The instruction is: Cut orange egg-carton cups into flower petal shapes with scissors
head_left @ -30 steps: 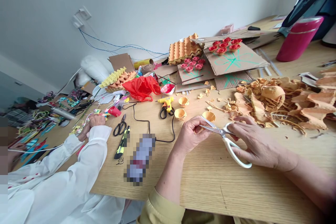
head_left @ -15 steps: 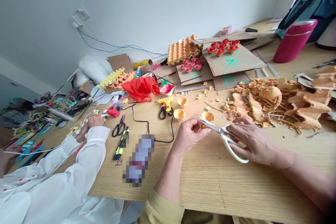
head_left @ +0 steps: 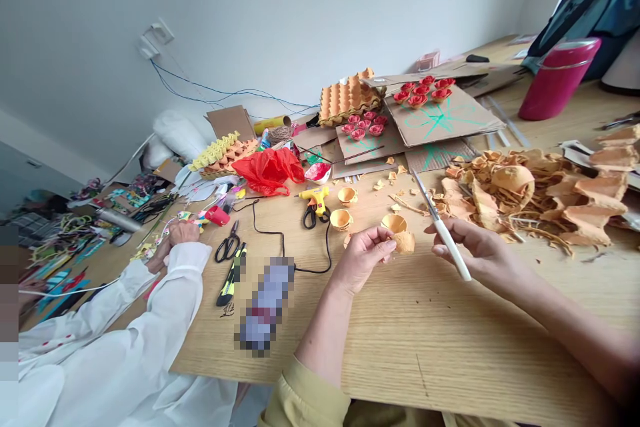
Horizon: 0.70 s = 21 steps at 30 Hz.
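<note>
Between thumb and fingers, my left hand [head_left: 367, 255] pinches a small tan piece of egg carton [head_left: 404, 243]. My right hand [head_left: 473, 247] holds white-handled scissors [head_left: 450, 248], whose blades point up and away, apart from the carton piece. Just behind my left hand sits an orange carton cup [head_left: 394, 223]. Two more cups, one nearer [head_left: 341, 219] and one farther [head_left: 347, 195], stand to its left. A yellow glue gun [head_left: 315, 197] lies beside them, its cord running over the table.
Torn carton scraps [head_left: 510, 193] heap at the right. Red carton flowers [head_left: 423, 90] rest on cardboard [head_left: 445, 123] behind. Black scissors [head_left: 228, 245], a utility knife [head_left: 232, 277] and a blurred-out object [head_left: 265, 307] lie left. A co-worker's hand [head_left: 184, 232] is farther left; a pink bottle [head_left: 560, 80] stands back right.
The scissors have come away from the carton piece and swung upright in my right hand. My left hand has turned the piece, which now shows more fully.
</note>
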Motion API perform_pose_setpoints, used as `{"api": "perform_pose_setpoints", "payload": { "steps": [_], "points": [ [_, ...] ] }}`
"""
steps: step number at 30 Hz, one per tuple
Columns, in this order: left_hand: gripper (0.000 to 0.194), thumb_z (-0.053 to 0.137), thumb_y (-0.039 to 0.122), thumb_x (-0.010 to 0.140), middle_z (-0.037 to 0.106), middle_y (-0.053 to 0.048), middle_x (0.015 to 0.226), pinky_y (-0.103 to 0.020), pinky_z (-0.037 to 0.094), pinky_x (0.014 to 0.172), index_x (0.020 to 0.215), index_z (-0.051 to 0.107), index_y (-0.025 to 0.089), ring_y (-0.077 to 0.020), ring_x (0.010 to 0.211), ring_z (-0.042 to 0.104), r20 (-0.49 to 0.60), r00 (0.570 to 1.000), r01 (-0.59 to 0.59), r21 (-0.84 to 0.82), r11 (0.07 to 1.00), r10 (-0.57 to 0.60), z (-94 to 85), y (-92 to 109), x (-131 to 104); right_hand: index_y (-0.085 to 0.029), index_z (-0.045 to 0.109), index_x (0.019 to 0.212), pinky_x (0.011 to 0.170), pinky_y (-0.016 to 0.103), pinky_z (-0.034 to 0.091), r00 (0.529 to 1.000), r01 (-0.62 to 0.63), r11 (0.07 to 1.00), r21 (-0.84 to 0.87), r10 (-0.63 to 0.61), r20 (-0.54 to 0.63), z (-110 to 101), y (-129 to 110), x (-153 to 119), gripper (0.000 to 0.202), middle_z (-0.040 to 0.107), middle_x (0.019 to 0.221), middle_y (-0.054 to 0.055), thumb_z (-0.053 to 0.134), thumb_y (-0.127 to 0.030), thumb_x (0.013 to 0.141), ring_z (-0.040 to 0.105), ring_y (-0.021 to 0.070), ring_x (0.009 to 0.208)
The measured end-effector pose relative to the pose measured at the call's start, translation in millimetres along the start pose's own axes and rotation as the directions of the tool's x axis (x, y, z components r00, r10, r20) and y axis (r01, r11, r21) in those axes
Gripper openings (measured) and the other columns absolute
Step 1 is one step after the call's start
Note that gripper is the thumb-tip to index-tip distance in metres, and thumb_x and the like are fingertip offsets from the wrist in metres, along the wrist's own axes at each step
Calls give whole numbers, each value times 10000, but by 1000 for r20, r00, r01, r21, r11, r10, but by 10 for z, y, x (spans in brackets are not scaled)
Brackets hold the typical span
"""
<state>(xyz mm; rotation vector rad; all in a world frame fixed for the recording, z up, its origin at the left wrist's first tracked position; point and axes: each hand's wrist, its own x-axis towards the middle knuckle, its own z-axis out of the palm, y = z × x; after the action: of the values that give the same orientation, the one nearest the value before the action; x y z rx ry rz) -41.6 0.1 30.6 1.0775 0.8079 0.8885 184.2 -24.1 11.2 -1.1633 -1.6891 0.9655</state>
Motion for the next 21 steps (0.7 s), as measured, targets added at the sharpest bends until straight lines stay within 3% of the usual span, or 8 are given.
{"api": "perform_pose_setpoints", "payload": {
  "steps": [6,11,16,21],
  "points": [
    [349,787,432,701,559,12,736,-227,267,587,816,640,136,-65,620,391,40,997,58,71,996,-61,6,-50,9,-270,619,981,734,282,477,999,-40,964,262,42,-1,38,-19,17,244,641,903,2,715,-432,825,588,179,818],
    [328,776,435,715,584,-10,788,-256,359,744,790,653,140,-119,764,498,109,994,5,142,990,-20,72,-52,-1,-292,617,1084,730,291,484,997,-68,915,399,74,0,87,-25,21,347,665,909,8,761,-406,790,598,191,826],
    [354,766,471,718,599,-21,799,-269,381,763,764,636,144,-131,769,512,134,990,25,154,988,-46,108,-75,0,-261,627,1049,640,265,466,991,-132,892,433,106,84,117,-40,26,401,654,858,7,816,-405,725,568,166,743],
    [327,745,450,754,550,13,729,-241,376,700,776,625,147,-97,701,486,141,986,70,98,993,-83,98,-107,13,-232,668,966,603,269,473,987,-158,904,398,130,97,133,-153,36,429,625,771,-3,831,-488,662,549,151,668]
  ]
}}
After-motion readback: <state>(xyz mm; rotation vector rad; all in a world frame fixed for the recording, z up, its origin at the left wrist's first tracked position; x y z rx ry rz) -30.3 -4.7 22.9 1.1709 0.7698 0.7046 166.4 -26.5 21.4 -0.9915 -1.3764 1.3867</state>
